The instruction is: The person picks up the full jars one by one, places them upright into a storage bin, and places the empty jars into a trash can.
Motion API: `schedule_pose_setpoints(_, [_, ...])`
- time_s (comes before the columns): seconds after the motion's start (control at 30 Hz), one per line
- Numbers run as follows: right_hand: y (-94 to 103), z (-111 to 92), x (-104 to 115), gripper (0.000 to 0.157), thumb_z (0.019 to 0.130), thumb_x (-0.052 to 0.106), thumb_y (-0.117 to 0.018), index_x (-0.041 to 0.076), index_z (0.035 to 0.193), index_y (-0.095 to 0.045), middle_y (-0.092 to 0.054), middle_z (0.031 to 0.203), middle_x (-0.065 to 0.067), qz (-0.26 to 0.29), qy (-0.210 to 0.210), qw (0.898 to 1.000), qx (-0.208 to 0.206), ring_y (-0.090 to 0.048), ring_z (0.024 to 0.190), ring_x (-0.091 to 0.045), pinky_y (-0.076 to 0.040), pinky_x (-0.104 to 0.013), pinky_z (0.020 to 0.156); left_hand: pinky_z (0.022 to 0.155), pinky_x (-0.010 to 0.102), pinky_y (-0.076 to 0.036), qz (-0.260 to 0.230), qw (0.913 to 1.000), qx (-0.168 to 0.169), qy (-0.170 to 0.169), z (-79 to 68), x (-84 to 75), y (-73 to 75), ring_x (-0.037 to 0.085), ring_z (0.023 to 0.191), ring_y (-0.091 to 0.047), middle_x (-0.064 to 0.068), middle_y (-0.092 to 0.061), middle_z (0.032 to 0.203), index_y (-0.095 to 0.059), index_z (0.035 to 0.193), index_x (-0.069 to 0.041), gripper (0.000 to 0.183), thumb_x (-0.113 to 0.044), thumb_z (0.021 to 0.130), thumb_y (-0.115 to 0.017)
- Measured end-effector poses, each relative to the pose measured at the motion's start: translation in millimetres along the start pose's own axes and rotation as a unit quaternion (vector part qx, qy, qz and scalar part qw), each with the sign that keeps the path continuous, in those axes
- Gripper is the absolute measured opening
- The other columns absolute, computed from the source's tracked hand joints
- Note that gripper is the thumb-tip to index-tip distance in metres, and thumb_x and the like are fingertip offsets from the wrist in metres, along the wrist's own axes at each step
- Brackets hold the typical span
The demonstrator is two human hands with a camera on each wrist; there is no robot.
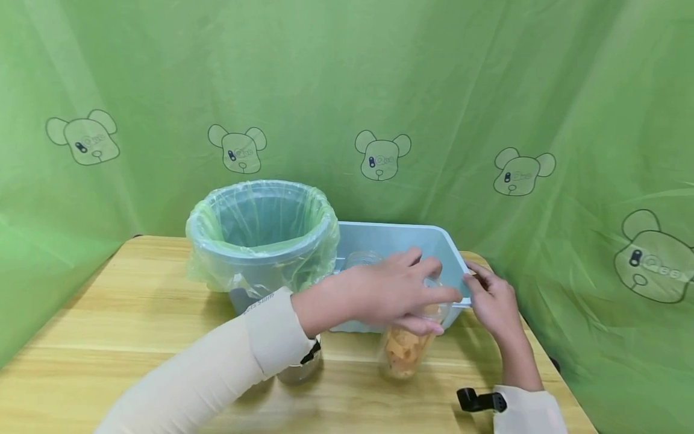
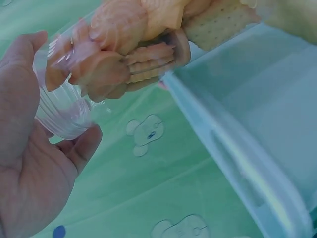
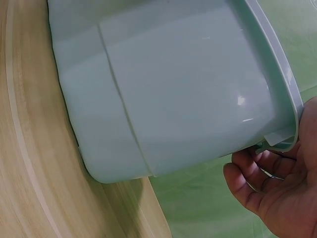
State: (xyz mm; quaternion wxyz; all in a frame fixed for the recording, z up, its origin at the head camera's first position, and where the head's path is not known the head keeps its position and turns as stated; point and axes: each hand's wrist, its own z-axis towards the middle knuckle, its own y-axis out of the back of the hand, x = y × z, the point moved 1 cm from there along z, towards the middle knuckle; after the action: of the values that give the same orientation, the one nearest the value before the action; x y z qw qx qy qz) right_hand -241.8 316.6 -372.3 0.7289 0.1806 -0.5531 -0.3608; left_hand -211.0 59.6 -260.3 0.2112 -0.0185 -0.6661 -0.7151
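My left hand (image 1: 398, 292) grips the upper end of a clear plastic jar (image 1: 408, 349). Orange-tan biscuits (image 2: 119, 29) in varied shapes fill it, and in the left wrist view the thumb and fingers hold its clear ridged end. The jar tilts in front of a light blue rectangular bin (image 1: 401, 235). At that bin's right end, my right hand (image 1: 494, 298) holds the rim, its curled fingers (image 3: 242, 173) under the lip in the right wrist view. Inside the bin stands another clear container (image 1: 362, 258), partly hidden behind the left hand.
Left of the blue bin stands a round bucket (image 1: 260, 256) lined with a thin green bag. A clear container (image 1: 299, 371) stands under the left forearm, mostly hidden. Everything is on a wooden table (image 1: 108, 337), with a green curtain (image 1: 347, 72) behind and at both sides.
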Motion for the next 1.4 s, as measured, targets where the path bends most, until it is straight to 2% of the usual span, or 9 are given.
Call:
schedule_pose_setpoints(0.13, [0.3,1,-1,0.047,0.101,0.038,-0.037,0.012,0.138,-0.051,-0.064,0.109,-0.016,-0.003,0.003,1.000,-0.001,-0.056,0.087,-0.025,-0.043,-0.035,0.068,0.077,0.025,-0.033,-0.003,1.0000,-0.007,0.001,1.6,4.1,16.9,0.017,0.092,-0.034,0.003,-0.040,0.123,-0.031,0.145,-0.035,0.058,-0.063,0.094,-0.028])
schedule_pose_setpoints(0.23, [0.5,1,-2,0.049,0.101,0.040,-0.036,0.012,0.137,-0.051,-0.063,0.111,-0.016,-0.007,0.006,1.000,-0.004,-0.054,0.089,-0.025,-0.042,-0.034,0.070,0.079,0.025,-0.032,-0.013,0.9998,-0.014,0.004,2.0,7.2,30.3,0.017,0.094,-0.034,0.003,-0.040,0.121,-0.032,0.144,-0.035,0.057,-0.063,0.094,-0.029])
schedule_pose_setpoints(0.43, [0.9,0,-2,0.046,0.100,0.034,-0.037,0.009,0.134,-0.054,-0.062,0.097,-0.014,-0.008,-0.006,1.000,-0.011,-0.051,0.075,-0.022,-0.042,-0.031,0.061,0.078,0.026,-0.034,-0.011,0.9996,-0.023,0.014,1.7,13.1,56.7,0.018,0.098,-0.036,0.004,-0.041,0.124,-0.034,0.144,-0.034,0.057,-0.062,0.094,-0.030])
schedule_pose_setpoints(0.67, [-0.4,1,-3,0.052,0.100,0.040,-0.037,0.008,0.140,-0.047,-0.061,0.116,-0.018,0.011,0.004,1.000,0.002,-0.052,0.096,-0.026,-0.041,-0.037,0.077,0.080,0.027,-0.036,-0.016,0.9987,-0.036,0.031,1.0,21.2,81.8,0.018,0.103,-0.036,0.004,-0.040,0.127,-0.035,0.143,-0.033,0.057,-0.062,0.094,-0.030])
schedule_pose_setpoints(0.8, [-0.8,1,-4,0.052,0.100,0.042,-0.038,0.009,0.139,-0.049,-0.061,0.102,-0.018,0.001,0.002,1.000,-0.004,-0.051,0.089,-0.027,-0.040,-0.038,0.074,0.077,0.026,-0.035,0.006,0.9982,-0.046,0.039,5.0,25.7,91.8,0.017,0.101,-0.036,0.001,-0.040,0.126,-0.035,0.142,-0.033,0.056,-0.062,0.095,-0.029])
schedule_pose_setpoints(0.93, [-0.5,1,-4,0.050,0.100,0.040,-0.040,0.010,0.139,-0.048,-0.060,0.100,-0.016,-0.002,-0.002,1.000,-0.003,-0.050,0.087,-0.026,-0.039,-0.038,0.074,0.078,0.025,-0.035,0.028,0.9971,-0.041,0.058,11.0,31.9,97.8,0.015,0.103,-0.035,-0.001,-0.040,0.126,-0.033,0.142,-0.035,0.056,-0.063,0.094,-0.027])
schedule_pose_setpoints(1.1, [0.1,0,-2,0.050,0.100,0.039,-0.039,0.010,0.140,-0.047,-0.060,0.118,-0.017,0.005,-0.004,1.000,0.001,-0.051,0.103,-0.029,-0.039,-0.043,0.083,0.077,0.025,-0.035,0.034,0.9954,-0.036,0.082,18.4,41.7,98.9,0.016,0.103,-0.035,-0.001,-0.039,0.126,-0.032,0.142,-0.037,0.056,-0.064,0.094,-0.027])
schedule_pose_setpoints(1.2, [0.4,0,-2,0.050,0.100,0.039,-0.039,0.010,0.140,-0.047,-0.060,0.120,-0.018,0.008,-0.006,1.000,0.000,-0.053,0.106,-0.030,-0.040,-0.044,0.083,0.077,0.025,-0.035,0.038,0.9941,-0.035,0.096,23.6,48.2,96.5,0.017,0.103,-0.034,-0.001,-0.038,0.126,-0.031,0.142,-0.038,0.056,-0.065,0.093,-0.026])
schedule_pose_setpoints(1.4, [-0.5,1,-1,0.049,0.100,0.038,-0.041,0.010,0.139,-0.048,-0.063,0.115,-0.017,0.004,-0.005,1.000,-0.005,-0.055,0.098,-0.027,-0.042,-0.037,0.078,0.083,0.028,-0.035,0.032,0.9930,-0.024,0.111,33.0,60.3,84.6,0.018,0.106,-0.034,0.000,-0.037,0.130,-0.028,0.145,-0.039,0.060,-0.066,0.092,-0.026])
